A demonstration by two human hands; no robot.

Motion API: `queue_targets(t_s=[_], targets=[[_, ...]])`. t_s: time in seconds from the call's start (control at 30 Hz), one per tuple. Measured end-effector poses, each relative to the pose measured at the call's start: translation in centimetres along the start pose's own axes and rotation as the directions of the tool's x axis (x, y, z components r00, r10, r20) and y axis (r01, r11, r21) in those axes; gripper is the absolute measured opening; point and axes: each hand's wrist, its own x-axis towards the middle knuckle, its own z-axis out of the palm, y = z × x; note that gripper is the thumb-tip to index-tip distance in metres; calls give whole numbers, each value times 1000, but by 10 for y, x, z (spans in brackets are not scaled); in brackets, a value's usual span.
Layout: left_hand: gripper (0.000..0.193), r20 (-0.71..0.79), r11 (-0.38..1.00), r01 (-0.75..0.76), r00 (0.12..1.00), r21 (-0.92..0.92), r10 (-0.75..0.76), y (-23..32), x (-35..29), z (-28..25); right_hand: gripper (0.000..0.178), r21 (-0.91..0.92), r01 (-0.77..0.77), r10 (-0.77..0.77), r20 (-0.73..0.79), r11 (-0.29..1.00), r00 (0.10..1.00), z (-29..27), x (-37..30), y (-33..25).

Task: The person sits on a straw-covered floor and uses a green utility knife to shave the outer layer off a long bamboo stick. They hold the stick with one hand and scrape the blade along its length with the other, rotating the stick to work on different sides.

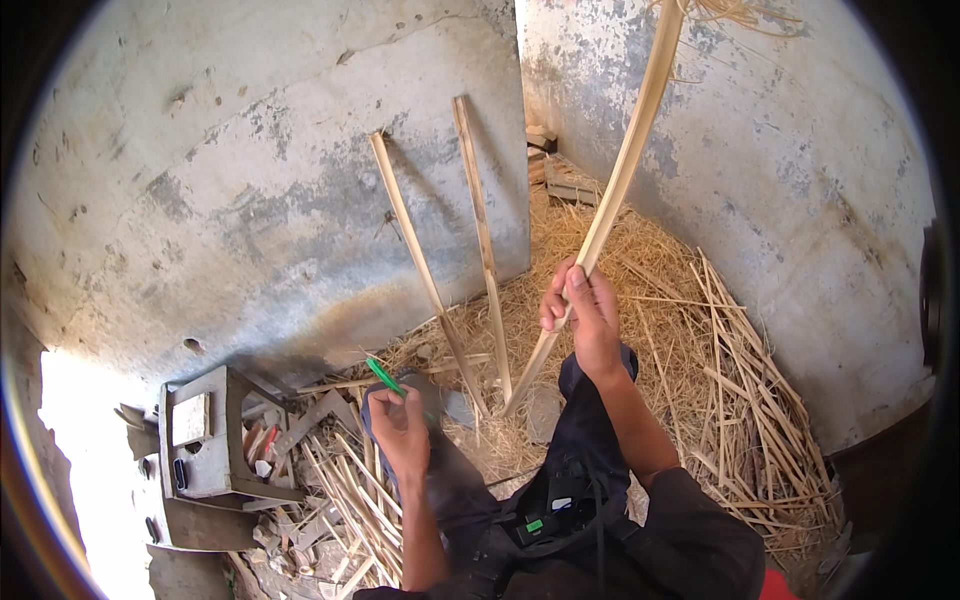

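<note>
My right hand (584, 315) is closed round a long pale split-bamboo strip (630, 150). The strip slants from the floor between my legs up past the top of the view, where thin curled shavings (735, 12) hang at it. In my left hand (400, 425), above my left thigh, is a slim bright green tool (385, 375). Its green end points up and away; the rest is hidden in my fingers, so its kind does not show. Two other strips, a left one (408, 225) and a right one (478, 200), lean on the wall ahead.
Straw-like shavings (640, 240) cover the floor ahead. Thin sticks (765, 430) are heaped at the right wall, with more strips (350, 495) beside my left leg. An overturned wooden stool (215, 440) holding odds and ends stands at left. Peeling walls (270, 200) meet ahead.
</note>
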Motion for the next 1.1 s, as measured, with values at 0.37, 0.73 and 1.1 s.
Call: queue_targets(t_s=[0.37,0.73,1.1], targets=[[30,190,989,-6,982,145,-22,21,-18,-16,33,-273,-272,311,110,923,944,-18,-18,-20],[28,291,962,-123,956,242,49,27,-10,-10,37,-264,-197,216,42,944,976,-21,6,-33],[29,287,990,143,948,-14,-133,18,-15,-10,32,-473,-100,135,41,875,990,-9,28,-76]])
